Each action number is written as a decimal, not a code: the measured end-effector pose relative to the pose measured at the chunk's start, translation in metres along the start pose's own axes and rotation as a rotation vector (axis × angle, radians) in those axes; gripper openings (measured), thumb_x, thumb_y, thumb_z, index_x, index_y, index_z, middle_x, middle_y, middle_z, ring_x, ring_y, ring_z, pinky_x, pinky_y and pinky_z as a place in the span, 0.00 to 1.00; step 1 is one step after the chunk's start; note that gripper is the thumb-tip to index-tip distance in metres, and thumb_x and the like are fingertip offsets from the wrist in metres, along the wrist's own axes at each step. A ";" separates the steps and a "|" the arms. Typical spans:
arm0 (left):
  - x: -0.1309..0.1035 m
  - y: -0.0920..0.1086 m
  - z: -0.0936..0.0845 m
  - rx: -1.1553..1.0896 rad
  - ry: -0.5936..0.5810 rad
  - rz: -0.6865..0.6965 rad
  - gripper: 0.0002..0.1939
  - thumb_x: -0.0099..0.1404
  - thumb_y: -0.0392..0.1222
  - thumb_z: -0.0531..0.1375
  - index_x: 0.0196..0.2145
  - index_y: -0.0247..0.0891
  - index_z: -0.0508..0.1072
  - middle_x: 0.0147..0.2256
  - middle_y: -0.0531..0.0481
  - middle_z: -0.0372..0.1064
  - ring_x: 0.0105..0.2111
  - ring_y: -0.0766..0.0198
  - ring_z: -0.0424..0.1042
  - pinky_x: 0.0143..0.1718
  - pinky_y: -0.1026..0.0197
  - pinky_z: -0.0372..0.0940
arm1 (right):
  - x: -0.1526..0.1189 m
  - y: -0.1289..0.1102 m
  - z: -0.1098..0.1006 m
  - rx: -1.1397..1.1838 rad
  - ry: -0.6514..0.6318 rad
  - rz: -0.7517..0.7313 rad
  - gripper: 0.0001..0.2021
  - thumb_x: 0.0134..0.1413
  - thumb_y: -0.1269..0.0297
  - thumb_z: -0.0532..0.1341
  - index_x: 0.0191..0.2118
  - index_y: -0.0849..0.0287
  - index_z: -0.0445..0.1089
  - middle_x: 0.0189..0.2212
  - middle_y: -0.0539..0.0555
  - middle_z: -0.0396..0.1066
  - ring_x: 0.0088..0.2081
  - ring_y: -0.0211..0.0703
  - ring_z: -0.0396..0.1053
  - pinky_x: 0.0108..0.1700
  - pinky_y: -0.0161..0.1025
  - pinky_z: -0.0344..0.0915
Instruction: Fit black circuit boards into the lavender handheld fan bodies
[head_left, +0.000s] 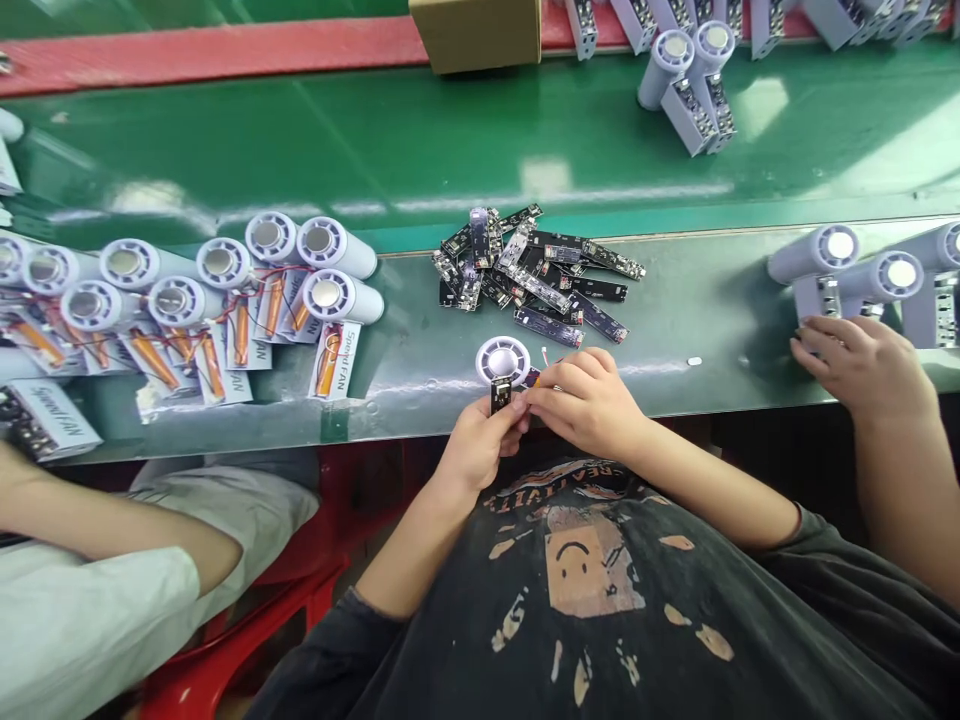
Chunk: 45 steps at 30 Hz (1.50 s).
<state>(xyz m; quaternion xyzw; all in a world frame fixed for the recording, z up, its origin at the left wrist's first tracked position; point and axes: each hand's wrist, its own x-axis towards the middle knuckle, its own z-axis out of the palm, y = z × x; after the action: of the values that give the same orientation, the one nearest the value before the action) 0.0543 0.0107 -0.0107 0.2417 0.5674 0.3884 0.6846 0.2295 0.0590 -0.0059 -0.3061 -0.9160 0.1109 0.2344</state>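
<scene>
At the table's front edge, my left hand (480,440) is closed around a small lavender handheld fan (503,361), its round end facing up. A black circuit board (501,394) stands upright against the fan, under my left thumb. My right hand (592,400) is closed in a pinch right beside the board, its fingertips close to my left thumb. A bit of thin wire with a pale tip (544,355) shows just above the right fingers. What those fingertips hold is hidden. Just beyond my hands lies a loose pile of black circuit boards (536,265).
Fans with orange batteries and red wires (328,292) crowd the left. More fans (885,275) stand at right, where another person's hand (862,360) reaches in. A co-worker's arm (112,505) is at left. A cardboard box (476,35) and further fans (690,80) are at the back.
</scene>
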 end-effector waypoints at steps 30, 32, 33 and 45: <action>-0.009 0.000 -0.011 1.124 0.329 0.884 0.06 0.65 0.36 0.56 0.35 0.40 0.74 0.36 0.48 0.76 0.38 0.60 0.75 0.40 0.59 0.67 | 0.025 0.000 0.003 0.188 -0.193 0.261 0.08 0.60 0.65 0.59 0.36 0.53 0.76 0.33 0.51 0.68 0.39 0.44 0.61 0.44 0.44 0.48; -0.008 0.001 -0.011 1.066 0.333 0.865 0.06 0.64 0.36 0.57 0.34 0.40 0.74 0.35 0.48 0.76 0.37 0.60 0.74 0.41 0.59 0.68 | 0.024 -0.003 0.003 0.214 -0.182 0.274 0.07 0.60 0.65 0.60 0.37 0.53 0.77 0.34 0.51 0.69 0.40 0.44 0.62 0.45 0.44 0.49; -0.008 0.002 -0.010 1.014 0.334 0.836 0.05 0.63 0.36 0.57 0.33 0.40 0.74 0.34 0.49 0.76 0.37 0.60 0.74 0.41 0.59 0.67 | 0.023 -0.004 0.003 0.234 -0.174 0.290 0.07 0.59 0.66 0.60 0.38 0.52 0.77 0.35 0.51 0.70 0.41 0.44 0.63 0.45 0.44 0.49; -0.017 -0.005 -0.014 0.432 0.159 0.334 0.10 0.59 0.44 0.62 0.38 0.38 0.73 0.30 0.52 0.71 0.29 0.64 0.69 0.32 0.62 0.64 | 0.027 -0.013 0.008 0.253 -0.161 0.369 0.05 0.55 0.68 0.63 0.31 0.55 0.76 0.33 0.51 0.72 0.40 0.45 0.64 0.45 0.44 0.49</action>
<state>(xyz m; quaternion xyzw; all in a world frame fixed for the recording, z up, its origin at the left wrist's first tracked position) 0.0410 -0.0069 -0.0078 0.4409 0.6413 0.3837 0.4971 0.2001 0.0650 0.0017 -0.4267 -0.8391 0.2898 0.1728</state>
